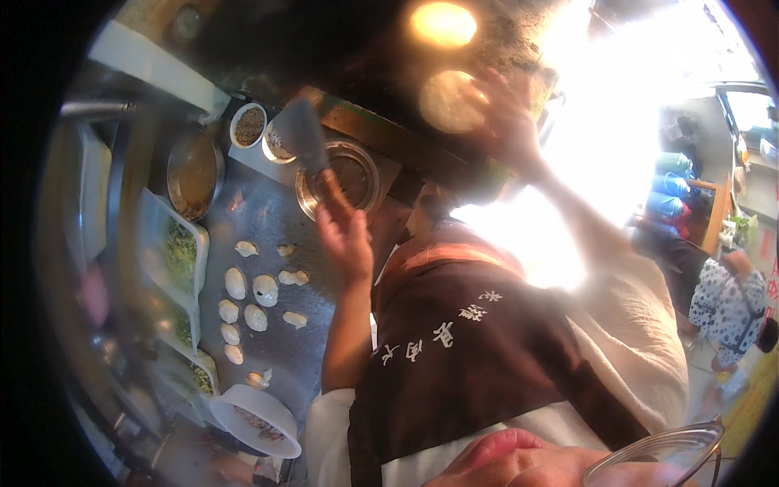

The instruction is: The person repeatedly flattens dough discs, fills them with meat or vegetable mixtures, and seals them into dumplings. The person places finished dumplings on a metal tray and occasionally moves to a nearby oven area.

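My left hand (347, 240) holds the wooden handle of a metal spatula (304, 131), its wide blade blurred over the small bowls. My right hand (508, 119) reaches over a dark griddle, its blurred fingers spread across the right edge of a pale round flatbread (450, 102). Beyond it on the griddle lies another flatbread (444, 25), brightly lit. Below the spatula blade is a round metal pan (373, 167). Left of my left forearm, several pale dough pieces (265, 290) of mixed size lie on a shiny metal worktop (280, 347).
Bowls of seasoning (248, 125) stand by the griddle's edge. At left are a round metal pan (216, 176) and plastic tubs (202, 255) of chopped greens. A white bowl (292, 447) sits nearer me. A person in a spotted top (724, 298) is at far right, near blue flasks (669, 184).
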The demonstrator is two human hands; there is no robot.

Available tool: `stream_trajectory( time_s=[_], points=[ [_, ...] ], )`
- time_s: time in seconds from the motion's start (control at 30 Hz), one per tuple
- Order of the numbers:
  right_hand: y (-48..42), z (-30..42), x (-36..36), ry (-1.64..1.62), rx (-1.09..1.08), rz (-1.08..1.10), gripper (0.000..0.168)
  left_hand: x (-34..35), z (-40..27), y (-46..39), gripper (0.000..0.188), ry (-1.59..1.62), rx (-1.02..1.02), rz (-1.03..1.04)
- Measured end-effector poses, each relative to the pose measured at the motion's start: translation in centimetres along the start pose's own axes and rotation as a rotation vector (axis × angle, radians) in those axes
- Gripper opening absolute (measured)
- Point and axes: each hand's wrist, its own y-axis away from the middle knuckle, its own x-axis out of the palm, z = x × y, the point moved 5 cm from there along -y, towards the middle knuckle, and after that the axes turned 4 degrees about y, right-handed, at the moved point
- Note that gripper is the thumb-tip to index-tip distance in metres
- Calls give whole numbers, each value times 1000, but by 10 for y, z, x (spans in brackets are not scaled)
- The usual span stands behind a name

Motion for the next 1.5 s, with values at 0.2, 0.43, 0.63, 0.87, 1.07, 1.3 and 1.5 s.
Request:
stream_trajectory(
  time_s=[0.2, 0.43, 0.63, 0.87, 1.07, 1.3, 1.5],
  points=[
    [72, 34, -18, -1126, 753, 136, 37, 144, -45, 2, 30, -453, 664, 561],
    [102, 40, -45, -1265, 1434, 741, 39, 174, -16, -92, 31, -623, 853, 433],
    [73, 18, 42, -1629, 1233, 483, 34, 195, -25, -114, 33, -674, 917, 556],
    [7, -121, -21, 5, 605, 15, 29, 240, -52, -91, 30, -503, 907, 518],
    [-52, -180, 17, 360, 593, 212, 56, 201, -32, -65, 23, -569, 690, 534],
    [-26, -177, 17, 174, 710, 253, 57, 107, -19, -31, 21, -555, 468, 299],
    [-58, -116, 9, -462, 732, -1, 48, -51, -14, 26, 20, -654, 404, -164]
  ],
)
